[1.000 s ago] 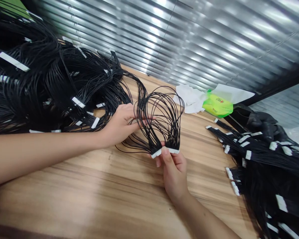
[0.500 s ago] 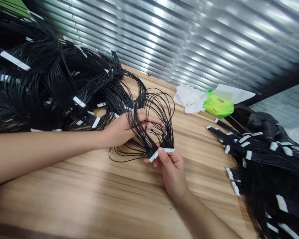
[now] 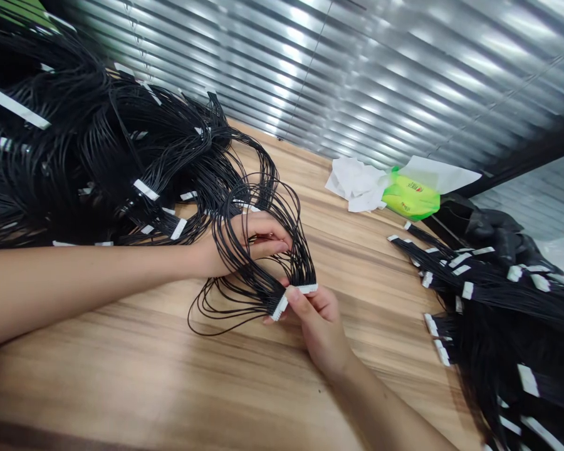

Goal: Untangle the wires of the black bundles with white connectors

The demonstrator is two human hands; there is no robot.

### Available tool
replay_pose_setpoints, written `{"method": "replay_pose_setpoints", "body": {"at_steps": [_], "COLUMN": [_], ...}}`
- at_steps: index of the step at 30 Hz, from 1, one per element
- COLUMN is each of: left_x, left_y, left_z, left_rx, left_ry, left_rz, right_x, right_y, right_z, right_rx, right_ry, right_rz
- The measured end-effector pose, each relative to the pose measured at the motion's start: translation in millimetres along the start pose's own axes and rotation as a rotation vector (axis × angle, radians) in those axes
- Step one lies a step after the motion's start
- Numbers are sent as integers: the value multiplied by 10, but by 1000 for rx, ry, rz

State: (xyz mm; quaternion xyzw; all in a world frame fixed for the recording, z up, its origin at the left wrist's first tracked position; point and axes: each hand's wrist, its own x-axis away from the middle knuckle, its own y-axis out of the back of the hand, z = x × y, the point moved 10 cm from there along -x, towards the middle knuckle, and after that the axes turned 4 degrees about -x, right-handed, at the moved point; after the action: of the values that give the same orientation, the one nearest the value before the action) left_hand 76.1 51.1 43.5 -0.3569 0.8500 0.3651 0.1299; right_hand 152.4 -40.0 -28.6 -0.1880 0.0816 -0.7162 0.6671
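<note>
My right hand (image 3: 322, 326) pinches the two white connectors (image 3: 280, 307) of a looped black wire harness (image 3: 254, 282) between thumb and fingers. The connectors meet at an angle, and the thin wires arch up from them towards the left. My left hand (image 3: 251, 241) reaches through the loop, with wires crossing in front of its knuckles and wrist. Its fingers are curled and the thumb lies against them, beside the wires on the loop's right side. Whether any wire is caught between those fingertips cannot be made out.
A large heap of black wire harnesses (image 3: 103, 156) with white connectors covers the left back of the wooden table (image 3: 169, 376). More harnesses (image 3: 489, 326) lie along the right edge. Crumpled white paper (image 3: 357, 185) and a green-yellow packet (image 3: 411, 194) sit near the corrugated metal wall (image 3: 263, 69).
The harness and its connectors have shifted a little left and down with my right hand. My left fingers, stretched out before, are now curled in towards the thumb inside the loop.
</note>
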Motion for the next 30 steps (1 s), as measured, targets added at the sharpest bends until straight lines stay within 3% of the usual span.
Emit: {"method": "replay_pose_setpoints", "body": {"at_steps": [6,13,18,24,30], "left_x": [-1,0,41,41,56], "left_y": [8,23,-36,4,172], "left_z": [-39,115,236,109,-44], "left_rx": [10,7,-40,-205,-309], "left_ry": [-18,134,219,104,15], "left_rz": [-5,-40,20,3,-152], "right_x": [-8,1,49,92,140], "right_y": [37,177,327,455,454], "right_z": [-38,26,133,211,260], "right_rx": [24,6,63,39,65], "right_ry": [-9,96,224,302,337], "right_rz": [-36,-175,-317,-452,-500]}}
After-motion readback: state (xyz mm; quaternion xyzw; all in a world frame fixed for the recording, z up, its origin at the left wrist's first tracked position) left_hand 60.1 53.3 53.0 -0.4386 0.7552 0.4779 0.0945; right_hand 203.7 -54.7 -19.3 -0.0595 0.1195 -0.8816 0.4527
